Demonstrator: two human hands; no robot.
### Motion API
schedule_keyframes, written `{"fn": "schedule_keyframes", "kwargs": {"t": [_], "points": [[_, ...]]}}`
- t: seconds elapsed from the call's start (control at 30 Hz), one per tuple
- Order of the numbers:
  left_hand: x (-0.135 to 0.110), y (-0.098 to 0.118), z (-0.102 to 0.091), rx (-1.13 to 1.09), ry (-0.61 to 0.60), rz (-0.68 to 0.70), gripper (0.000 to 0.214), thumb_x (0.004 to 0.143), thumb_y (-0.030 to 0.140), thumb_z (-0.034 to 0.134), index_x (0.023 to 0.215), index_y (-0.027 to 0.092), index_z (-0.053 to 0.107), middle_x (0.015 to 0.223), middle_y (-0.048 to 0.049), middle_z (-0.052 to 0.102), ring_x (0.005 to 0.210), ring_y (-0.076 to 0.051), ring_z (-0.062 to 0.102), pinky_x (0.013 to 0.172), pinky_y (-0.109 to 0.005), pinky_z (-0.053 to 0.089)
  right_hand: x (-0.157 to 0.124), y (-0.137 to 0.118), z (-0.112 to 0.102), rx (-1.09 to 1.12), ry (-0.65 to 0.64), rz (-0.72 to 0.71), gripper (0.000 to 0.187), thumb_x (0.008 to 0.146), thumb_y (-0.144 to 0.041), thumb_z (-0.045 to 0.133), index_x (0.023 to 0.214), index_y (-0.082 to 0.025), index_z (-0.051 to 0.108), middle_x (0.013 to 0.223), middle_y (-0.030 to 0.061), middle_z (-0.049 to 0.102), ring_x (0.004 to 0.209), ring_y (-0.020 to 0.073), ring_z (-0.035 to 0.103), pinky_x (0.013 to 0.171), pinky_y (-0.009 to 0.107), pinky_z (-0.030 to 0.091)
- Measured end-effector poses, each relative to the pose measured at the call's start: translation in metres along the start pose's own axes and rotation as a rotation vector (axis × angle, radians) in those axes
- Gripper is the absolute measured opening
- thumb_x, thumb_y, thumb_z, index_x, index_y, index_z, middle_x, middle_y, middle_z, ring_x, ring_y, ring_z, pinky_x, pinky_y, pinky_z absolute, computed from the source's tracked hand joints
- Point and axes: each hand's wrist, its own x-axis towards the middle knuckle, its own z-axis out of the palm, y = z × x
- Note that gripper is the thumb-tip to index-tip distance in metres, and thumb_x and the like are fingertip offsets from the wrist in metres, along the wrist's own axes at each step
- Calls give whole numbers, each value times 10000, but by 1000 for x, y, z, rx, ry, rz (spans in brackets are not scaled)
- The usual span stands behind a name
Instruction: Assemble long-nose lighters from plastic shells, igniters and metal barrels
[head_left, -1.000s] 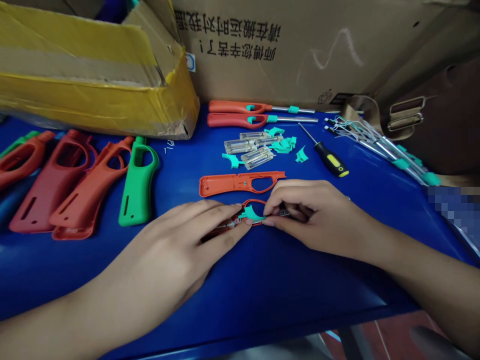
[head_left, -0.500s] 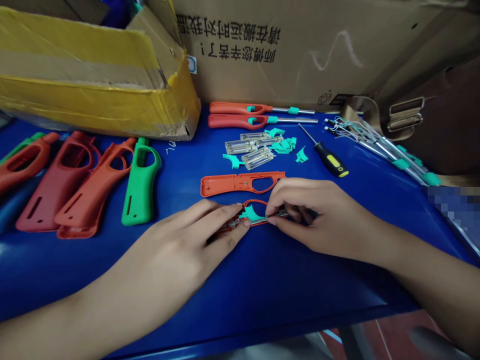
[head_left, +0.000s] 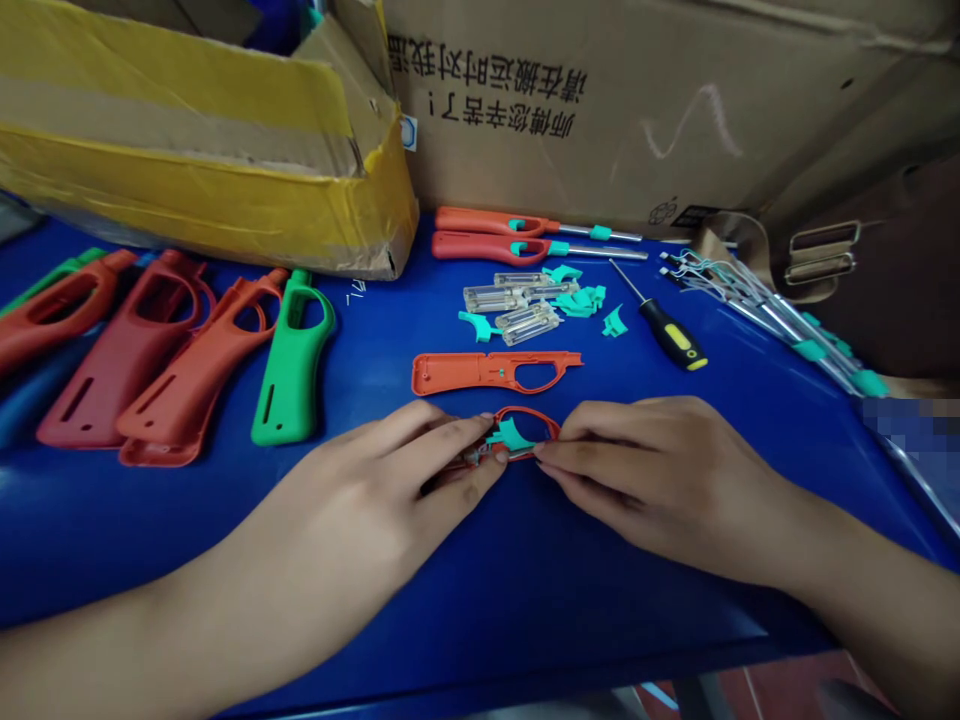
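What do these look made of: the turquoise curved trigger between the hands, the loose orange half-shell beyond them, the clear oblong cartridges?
Turquoise curved trigger: probably moulded plastic, matte; no metallic shine.
Orange half-shell: likely moulded plastic, satin; thin rim, soft sheen.
Clear oblong cartridges: glossy, transparent, edges catch light; clear plastic probably, glass not excluded.

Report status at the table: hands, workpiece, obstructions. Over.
Left hand gripping open orange shell; right hand bunched at its loop end. Teal trigger lying in shell. Hands cover both ends; second orange shell half just beyond, apart.
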Motion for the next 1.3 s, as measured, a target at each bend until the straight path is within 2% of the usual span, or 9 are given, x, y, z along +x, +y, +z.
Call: {"fn": "schedule_keyframes", "kwargs": {"t": [0.13,0.27,0.43,0.63,0.8,1.0,1.3], "points": [[-1,2,2,-16,15,-42,425,1065,134,324,1277,109,691,1271,-127,704,1162,-280,646,974,-439,604,-1,-10,-1,103,-22,134,199,1008,-183,553,1021,-198,752,904,43,725,717,132,670,627,259,502],[-2,2,5,-28,14,-41,425,1064,125,321,1272,97,692,1258,-130,706,1087,-277,663,932,-444,618,-3,-17,1,155,10,218,190,993,-168,567,957,-207,750,915,51,739,747,148,688,680,271,548],[-3,2,5,-41,40,-64,393,1057,116,353,1243,102,699,1240,-122,704,1107,-287,636,925,-436,609,-8,-21,2,124,23,212,186,997,-162,557,973,-209,736,925,56,755,789,176,712,712,303,568],[-9,6,8,-45,15,-71,394,1045,93,366,1332,113,635,1348,-110,647,1201,-279,588,1049,-432,539,-11,-24,2,109,-31,193,187,1008,-152,526,1037,-207,702,943,49,768,766,186,722,683,324,566],[-7,6,11,-50,30,-82,397,1048,94,360,1322,120,646,1345,-107,644,1211,-283,571,1063,-439,534,-11,-24,2,120,-19,221,177,1009,-154,536,1001,-207,704,898,39,764,746,175,714,705,317,548],[-1,4,8,-74,21,-71,414,1038,81,358,1329,113,651,1329,-130,646,1218,-288,556,1070,-466,540,-11,-24,1,125,-51,214,194,1025,-151,516,1082,-206,693,816,0,748,682,150,702,627,289,499],[-1,3,8,-156,-11,-92,444,1035,81,366,1409,141,599,1447,-115,566,1371,-286,454,1180,-472,451,-11,-26,4,118,-3,256,193,1006,-168,542,976,-221,725,834,24,766,711,162,719,688,288,538]]}}
